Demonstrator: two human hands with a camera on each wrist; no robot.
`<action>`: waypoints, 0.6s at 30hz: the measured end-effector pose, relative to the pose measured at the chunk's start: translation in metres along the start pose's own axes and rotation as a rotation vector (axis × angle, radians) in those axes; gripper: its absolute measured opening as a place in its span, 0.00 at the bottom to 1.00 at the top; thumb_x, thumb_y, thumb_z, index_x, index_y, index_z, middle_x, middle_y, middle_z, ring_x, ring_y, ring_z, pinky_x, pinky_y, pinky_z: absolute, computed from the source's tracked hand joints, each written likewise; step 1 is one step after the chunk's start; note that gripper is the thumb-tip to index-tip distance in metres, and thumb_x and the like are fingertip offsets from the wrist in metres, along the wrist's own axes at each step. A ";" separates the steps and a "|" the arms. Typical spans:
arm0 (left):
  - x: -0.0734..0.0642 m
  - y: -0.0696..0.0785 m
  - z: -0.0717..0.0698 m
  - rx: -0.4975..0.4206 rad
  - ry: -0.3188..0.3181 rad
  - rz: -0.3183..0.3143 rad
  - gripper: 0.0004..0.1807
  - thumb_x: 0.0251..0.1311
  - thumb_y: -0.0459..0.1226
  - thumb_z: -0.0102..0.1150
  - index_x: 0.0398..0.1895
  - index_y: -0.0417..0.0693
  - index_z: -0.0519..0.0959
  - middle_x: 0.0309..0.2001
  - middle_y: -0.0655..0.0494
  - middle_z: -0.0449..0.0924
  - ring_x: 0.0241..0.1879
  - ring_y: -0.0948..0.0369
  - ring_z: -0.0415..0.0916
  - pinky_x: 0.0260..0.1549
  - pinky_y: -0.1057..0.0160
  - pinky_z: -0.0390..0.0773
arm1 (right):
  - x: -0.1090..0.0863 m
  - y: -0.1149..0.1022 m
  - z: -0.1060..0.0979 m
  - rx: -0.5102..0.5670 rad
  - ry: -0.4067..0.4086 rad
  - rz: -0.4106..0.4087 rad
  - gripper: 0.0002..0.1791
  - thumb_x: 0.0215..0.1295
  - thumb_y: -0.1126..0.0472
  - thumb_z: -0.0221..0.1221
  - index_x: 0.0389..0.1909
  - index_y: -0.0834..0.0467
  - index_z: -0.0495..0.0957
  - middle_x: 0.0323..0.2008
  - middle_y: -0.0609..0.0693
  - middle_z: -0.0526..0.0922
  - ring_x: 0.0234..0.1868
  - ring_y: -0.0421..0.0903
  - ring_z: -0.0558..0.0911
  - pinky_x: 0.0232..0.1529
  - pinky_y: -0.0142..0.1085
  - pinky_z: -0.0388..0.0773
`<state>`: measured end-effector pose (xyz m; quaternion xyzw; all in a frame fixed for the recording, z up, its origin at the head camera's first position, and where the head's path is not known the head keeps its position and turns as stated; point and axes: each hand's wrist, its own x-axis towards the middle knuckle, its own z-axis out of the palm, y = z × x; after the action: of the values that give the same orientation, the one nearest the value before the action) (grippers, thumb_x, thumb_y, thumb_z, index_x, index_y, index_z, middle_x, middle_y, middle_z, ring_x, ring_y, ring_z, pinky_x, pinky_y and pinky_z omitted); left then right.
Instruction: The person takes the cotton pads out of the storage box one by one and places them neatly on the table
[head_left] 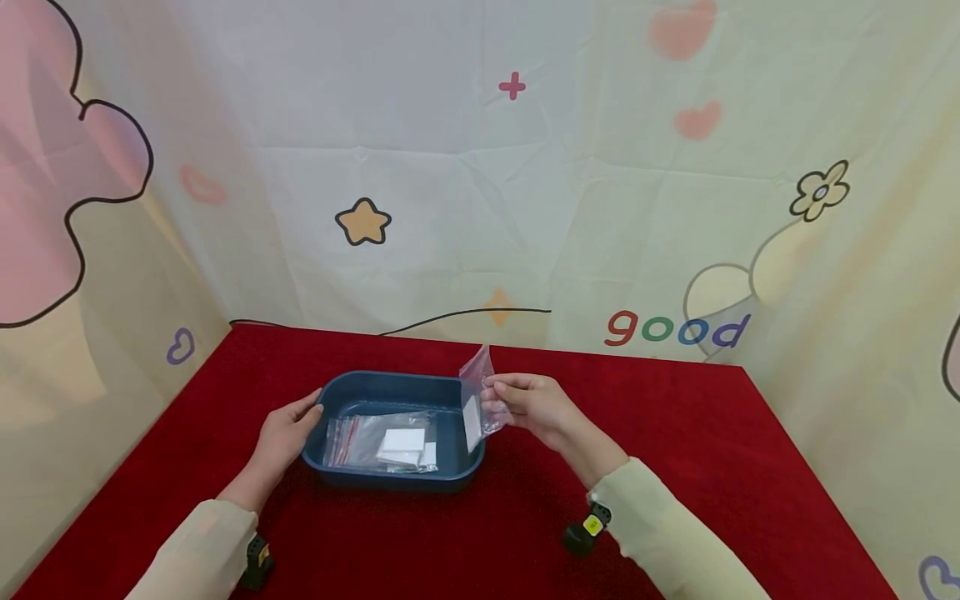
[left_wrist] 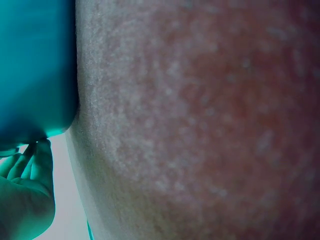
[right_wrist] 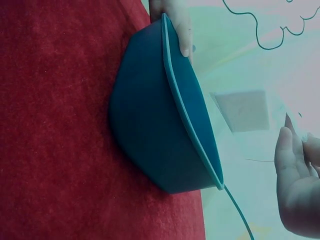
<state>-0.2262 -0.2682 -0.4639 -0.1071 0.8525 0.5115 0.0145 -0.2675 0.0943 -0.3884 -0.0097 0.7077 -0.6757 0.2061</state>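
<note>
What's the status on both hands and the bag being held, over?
Left hand gripping blue bin at rim. Right hand pinching clear bag, white piece inside, above bin's right end. Other bags lying in bin. No obstruction visible.

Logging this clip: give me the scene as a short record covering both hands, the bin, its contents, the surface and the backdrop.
Left hand: grips the bin's left end
Right hand: pinches a clear bag holding a white piece, at the bin's right end
Bin: blue, open-topped
Contents: clear bags, white pieces
Surface: red cloth
Backdrop: pale printed curtain
</note>
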 end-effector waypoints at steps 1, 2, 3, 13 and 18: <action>0.000 0.000 0.000 0.000 0.001 0.000 0.29 0.80 0.40 0.45 0.79 0.41 0.58 0.78 0.35 0.58 0.79 0.38 0.54 0.74 0.39 0.64 | -0.001 0.000 -0.001 0.003 0.000 -0.004 0.18 0.75 0.61 0.58 0.61 0.62 0.81 0.38 0.46 0.91 0.39 0.40 0.89 0.45 0.30 0.87; 0.000 0.000 0.000 0.001 0.003 -0.001 0.29 0.79 0.40 0.45 0.79 0.41 0.58 0.78 0.35 0.58 0.79 0.38 0.55 0.74 0.39 0.64 | -0.002 0.000 -0.003 0.004 -0.006 -0.012 0.18 0.75 0.61 0.57 0.61 0.63 0.81 0.37 0.46 0.91 0.39 0.39 0.89 0.45 0.30 0.87; 0.000 0.000 0.000 0.001 0.003 -0.001 0.29 0.79 0.40 0.45 0.79 0.41 0.58 0.78 0.35 0.58 0.79 0.38 0.55 0.74 0.39 0.65 | -0.003 0.000 -0.004 0.012 -0.012 -0.018 0.18 0.75 0.61 0.57 0.61 0.63 0.80 0.37 0.45 0.91 0.38 0.39 0.89 0.45 0.30 0.87; 0.000 -0.001 0.001 -0.008 0.013 0.032 0.29 0.79 0.38 0.46 0.78 0.38 0.59 0.76 0.35 0.60 0.78 0.38 0.57 0.74 0.41 0.65 | -0.012 0.008 -0.021 0.099 -0.061 -0.057 0.13 0.77 0.64 0.54 0.54 0.63 0.83 0.32 0.42 0.90 0.36 0.36 0.89 0.43 0.28 0.87; -0.001 0.001 0.001 -0.003 0.016 0.033 0.28 0.79 0.38 0.46 0.78 0.38 0.59 0.76 0.35 0.60 0.78 0.39 0.56 0.75 0.41 0.64 | -0.016 0.012 -0.028 0.105 -0.051 -0.052 0.15 0.77 0.63 0.55 0.57 0.63 0.81 0.35 0.42 0.90 0.37 0.36 0.89 0.45 0.29 0.87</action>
<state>-0.2253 -0.2667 -0.4632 -0.0973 0.8534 0.5121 -0.0011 -0.2582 0.1271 -0.3956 -0.0344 0.6654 -0.7165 0.2065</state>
